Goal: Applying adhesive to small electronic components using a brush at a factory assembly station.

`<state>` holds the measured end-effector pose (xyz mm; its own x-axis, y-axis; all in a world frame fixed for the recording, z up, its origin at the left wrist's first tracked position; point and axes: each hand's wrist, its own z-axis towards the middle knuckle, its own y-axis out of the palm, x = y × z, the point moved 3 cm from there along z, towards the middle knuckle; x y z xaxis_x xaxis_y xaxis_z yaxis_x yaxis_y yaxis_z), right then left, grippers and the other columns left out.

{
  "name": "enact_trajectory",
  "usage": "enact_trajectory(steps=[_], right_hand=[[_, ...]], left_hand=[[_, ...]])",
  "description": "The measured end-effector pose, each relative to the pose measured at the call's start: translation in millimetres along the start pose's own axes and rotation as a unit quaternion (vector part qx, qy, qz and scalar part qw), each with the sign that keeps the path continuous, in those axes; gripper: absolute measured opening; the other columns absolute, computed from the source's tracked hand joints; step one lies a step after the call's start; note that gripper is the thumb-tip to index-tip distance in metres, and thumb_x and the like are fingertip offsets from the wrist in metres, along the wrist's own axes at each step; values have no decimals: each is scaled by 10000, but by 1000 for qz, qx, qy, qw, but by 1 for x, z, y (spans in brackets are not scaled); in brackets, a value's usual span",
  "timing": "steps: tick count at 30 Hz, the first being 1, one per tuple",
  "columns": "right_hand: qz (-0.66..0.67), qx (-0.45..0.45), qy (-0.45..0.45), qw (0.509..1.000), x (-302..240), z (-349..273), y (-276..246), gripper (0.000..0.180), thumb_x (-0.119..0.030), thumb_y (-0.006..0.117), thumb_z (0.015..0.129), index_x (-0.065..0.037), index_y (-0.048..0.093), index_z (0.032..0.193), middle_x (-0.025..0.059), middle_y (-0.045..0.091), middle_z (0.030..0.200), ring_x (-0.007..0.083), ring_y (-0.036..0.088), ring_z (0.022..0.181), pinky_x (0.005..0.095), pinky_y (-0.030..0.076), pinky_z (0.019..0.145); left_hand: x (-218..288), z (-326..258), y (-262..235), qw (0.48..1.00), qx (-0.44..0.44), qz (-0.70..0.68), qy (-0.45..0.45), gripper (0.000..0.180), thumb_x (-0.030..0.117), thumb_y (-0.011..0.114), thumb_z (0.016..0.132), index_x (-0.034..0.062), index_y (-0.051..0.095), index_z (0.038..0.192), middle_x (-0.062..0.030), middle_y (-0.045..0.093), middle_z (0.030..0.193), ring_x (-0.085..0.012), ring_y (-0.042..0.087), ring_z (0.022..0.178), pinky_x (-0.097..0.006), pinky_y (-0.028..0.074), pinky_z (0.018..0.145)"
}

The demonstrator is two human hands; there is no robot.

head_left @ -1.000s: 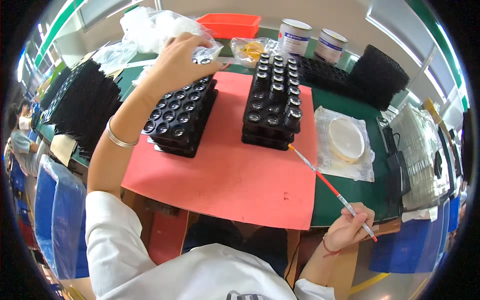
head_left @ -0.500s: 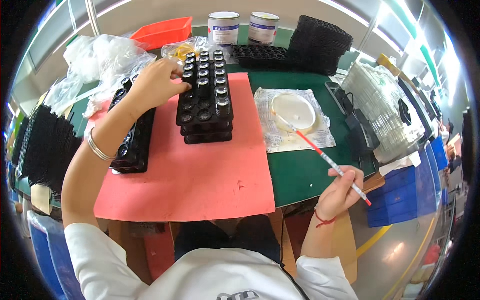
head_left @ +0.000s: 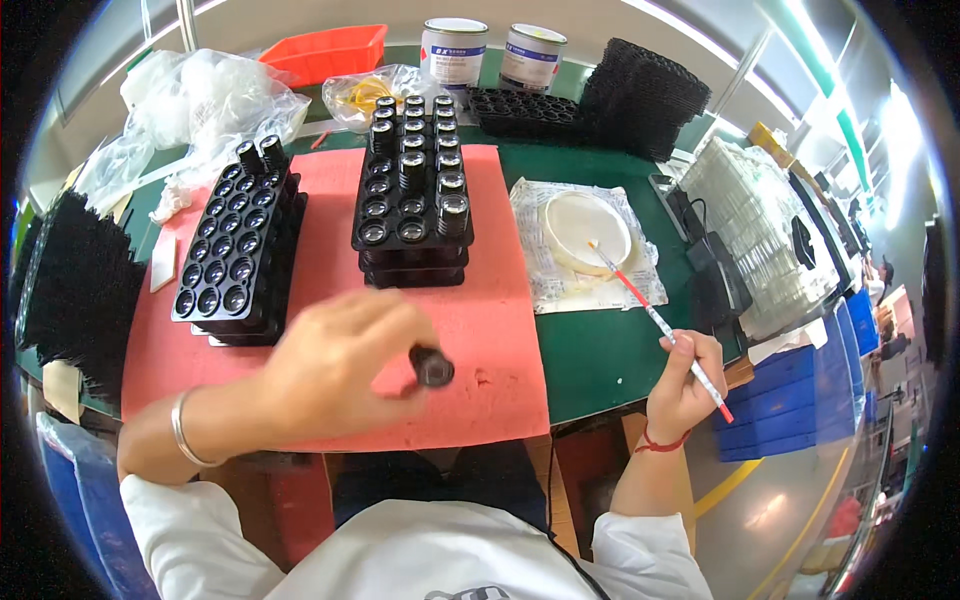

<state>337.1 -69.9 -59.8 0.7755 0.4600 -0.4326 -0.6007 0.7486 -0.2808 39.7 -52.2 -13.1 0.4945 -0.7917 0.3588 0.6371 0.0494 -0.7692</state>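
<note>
My left hand (head_left: 340, 365), blurred by motion, is closed on a small black lens barrel (head_left: 434, 367) and holds it above the pink mat (head_left: 470, 415). Beyond it stands a stack of black trays (head_left: 412, 270) with several upright black barrels with glassy tops; its near-left pockets have none standing in them. My right hand (head_left: 688, 378) grips a thin brush (head_left: 640, 300) with a red and white handle. The brush tip is over the inside of a round whitish dish (head_left: 627, 240), which rests on printed paper (head_left: 560, 292). Whether the tip touches anything there I cannot tell.
At left, another black tray stack (head_left: 240, 245) carries lens pieces and two upright barrels. Clear plastic bags (head_left: 210, 100), a red bin (head_left: 325, 55), two cans (head_left: 453, 55) and stacked black trays (head_left: 645, 95) line the back. Clear trays (head_left: 755, 230) stand at right.
My left hand has come from the middle tray stack toward me, now with a barrel lifted out. The brush tip has shifted from the dish's left edge toward its middle.
</note>
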Motion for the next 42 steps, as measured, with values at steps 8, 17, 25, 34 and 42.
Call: enact_trajectory(steps=[8,17,25,34,42], right_hand=[[96,-14,124,987,1,-2,10,146,-99,523,839,21,538,757,86,567,682,154,543,602,254,417,548],[509,153,260,806,9,-16,15,246,-260,504,860,-74,393,742,10,426,657,98,367,584,219,288,530],[505,-14,172,846,-21,-33,42,319,-336,482,866,-75,364,724,7,359,550,89,299,515,220,245,464],[457,-12,165,874,-22,-35,44,322,-347,479,866,-71,387,728,8,382,564,90,333,510,209,266,473],[465,1,159,871,-21,-36,45,296,-317,476,873,-66,400,736,8,369,565,87,329,508,208,259,474]], left_hand=[[-29,-32,36,949,-36,-233,-210,272,71,652,635,30,564,890,-59,593,791,-161,582,712,-275,472,628],[-51,-41,31,795,8,-486,-363,258,125,678,733,-17,566,917,-18,581,818,-62,536,752,-211,438,692],[-58,-43,32,787,1,-500,-362,254,130,692,719,8,563,901,15,546,785,-53,509,732,-205,424,686],[-55,-45,31,763,-15,-547,-345,261,164,652,768,-5,560,945,7,543,822,-58,502,779,-215,415,746],[-55,-43,34,760,-39,-578,-296,240,93,577,815,-16,529,1023,-29,567,943,-74,518,876,-245,411,813]])
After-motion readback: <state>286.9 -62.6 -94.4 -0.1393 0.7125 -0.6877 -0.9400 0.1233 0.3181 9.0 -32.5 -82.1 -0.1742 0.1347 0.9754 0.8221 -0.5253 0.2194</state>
